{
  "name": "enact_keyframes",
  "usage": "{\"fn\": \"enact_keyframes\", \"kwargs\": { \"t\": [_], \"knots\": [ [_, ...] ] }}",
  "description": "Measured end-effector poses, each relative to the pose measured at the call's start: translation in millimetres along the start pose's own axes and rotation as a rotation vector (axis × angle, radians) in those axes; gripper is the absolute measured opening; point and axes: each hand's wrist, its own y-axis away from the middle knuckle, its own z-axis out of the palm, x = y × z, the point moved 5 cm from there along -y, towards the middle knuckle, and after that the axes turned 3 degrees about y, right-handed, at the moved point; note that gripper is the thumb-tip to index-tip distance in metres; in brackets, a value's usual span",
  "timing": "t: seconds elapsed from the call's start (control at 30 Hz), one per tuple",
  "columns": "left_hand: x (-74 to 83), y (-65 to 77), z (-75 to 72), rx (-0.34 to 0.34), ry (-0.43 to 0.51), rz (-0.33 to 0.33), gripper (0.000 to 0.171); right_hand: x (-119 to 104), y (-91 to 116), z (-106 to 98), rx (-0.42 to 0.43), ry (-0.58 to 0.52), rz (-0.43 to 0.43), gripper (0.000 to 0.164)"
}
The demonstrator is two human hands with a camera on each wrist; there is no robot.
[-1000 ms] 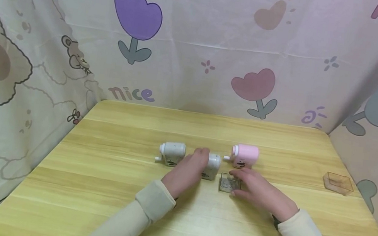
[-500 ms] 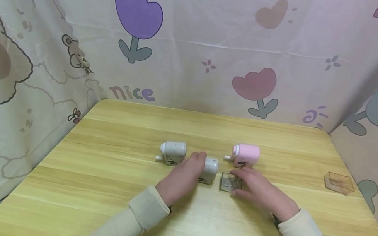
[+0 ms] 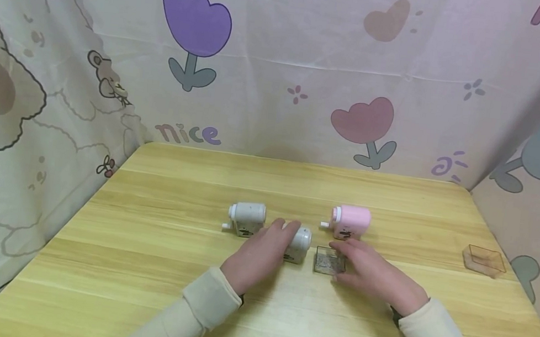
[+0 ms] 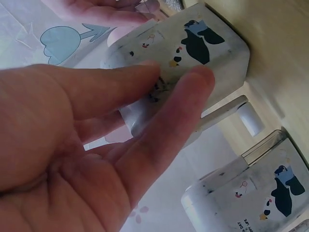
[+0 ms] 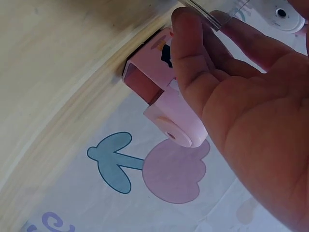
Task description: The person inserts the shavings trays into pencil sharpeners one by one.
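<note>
Leftmost, grey crank pencil sharpener (image 3: pixel 248 211). Left hand (image 3: pixel 257 255) curled about second grey sharpener (image 3: pixel 300 244). Just right: clear tray (image 3: pixel 328 262), pinched by right hand (image 3: pixel 372 272). Pink sharpener (image 3: pixel 355 219) behind, tray slot (image 5: pixel 143 84) bare. Amber tray (image 3: pixel 484 262) far right. Apparently two trays out, neither yet seated.

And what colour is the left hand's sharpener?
The sharpener is grey with dark print: left wrist view best.

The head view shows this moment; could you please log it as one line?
left hand: grips nearer grey sharpener; right hand: holds clear box; pink sharpener: behind clear box; amber box: far right
</note>
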Motion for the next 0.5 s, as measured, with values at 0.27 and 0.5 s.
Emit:
{"fn": "enact_keyframes", "kwargs": {
  "t": [0.27,0.5],
  "knots": [
    [-1.0,-2.1,-0.3,-0.006,0.009,-0.006,0.044,-1.1,-1.8,0.8,0.014,-0.011,-0.019,0.058],
    [-1.1,-3.8,-0.6,-0.024,-0.019,-0.015,0.043,-2.9,-2.7,0.0,0.038,-0.036,-0.048,0.053]
  ]
}}
